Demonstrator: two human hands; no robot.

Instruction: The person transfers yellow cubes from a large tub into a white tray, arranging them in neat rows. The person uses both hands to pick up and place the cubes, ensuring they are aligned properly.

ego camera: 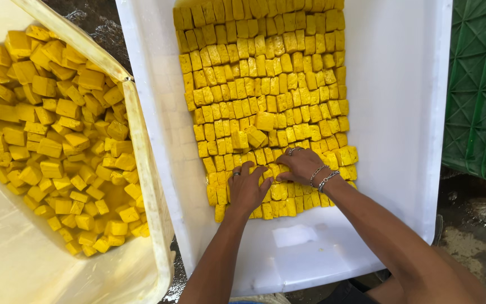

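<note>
A large white tray [400, 112] holds several tight rows of yellow cubes [265, 73]. My left hand [247, 188], with a ring on one finger, lies flat on the cubes near the block's front edge, fingers spread. My right hand [301, 165], wearing rings and wrist bracelets, presses down on the cubes just to the right, its fingers touching the left hand's fingertips. Two or three cubes [257, 128] sit loose and tilted on top of the rows just beyond my hands. Neither hand grips a cube.
A cream tub [147, 169] at the left is heaped with loose yellow cubes [57, 124]. A green plastic crate [479, 84] stands at the right. Wet dark floor [473, 219] shows between the containers. The tray's front strip is bare white.
</note>
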